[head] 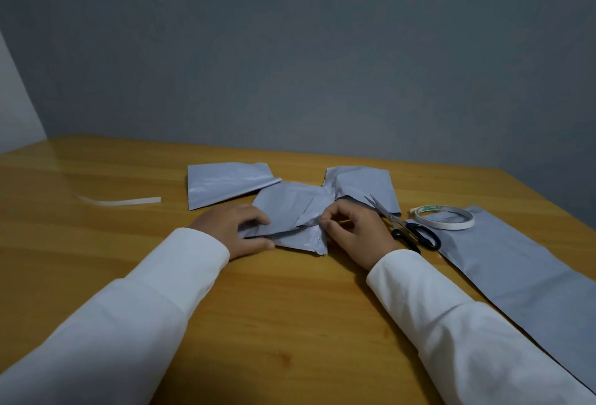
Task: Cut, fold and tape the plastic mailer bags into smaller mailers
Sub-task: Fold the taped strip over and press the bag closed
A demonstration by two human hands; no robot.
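While your left hand [237, 227] presses its curled fingers on the left edge of the crumpled grey mailer piece [290, 211] at the middle of the table [290, 324], your right hand [351, 230] pinches a raised fold of that piece between thumb and fingertips. Two more cut mailer pieces [225, 183] lie toward the far edge. Scissors [403, 227] and a tape roll [443, 217] rest just right of your hand, on a long uncut mailer bag [516, 275] along the right edge. A white strip [129, 201] lies toward the left edge.

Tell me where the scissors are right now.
In the head view, the scissors lie on the table just right of the right hand, beside the tape roll.
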